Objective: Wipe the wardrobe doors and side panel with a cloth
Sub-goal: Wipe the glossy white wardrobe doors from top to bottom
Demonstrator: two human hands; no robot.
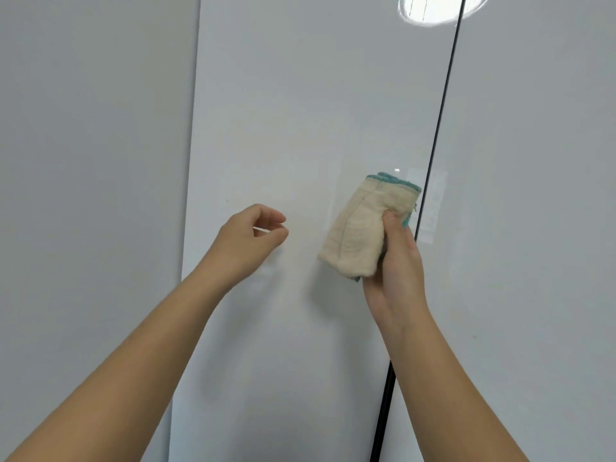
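One folded cloth [363, 228] being gripped in right hand [396, 271], left hand [246, 241] hovering loosely curled, empty, two wardrobe doors [300, 111] behind both hands

bare wardrobe door [293, 111], open room between hands

Two bare forearms entering from lower left and lower right of frame, no sleeves in view. No watch, bracelet or rings visible. Left hand [248, 240] and right hand [396, 278] ungloved. Nails short, unpainted where visible. Elbows and upper arms cut off by bottom edge.
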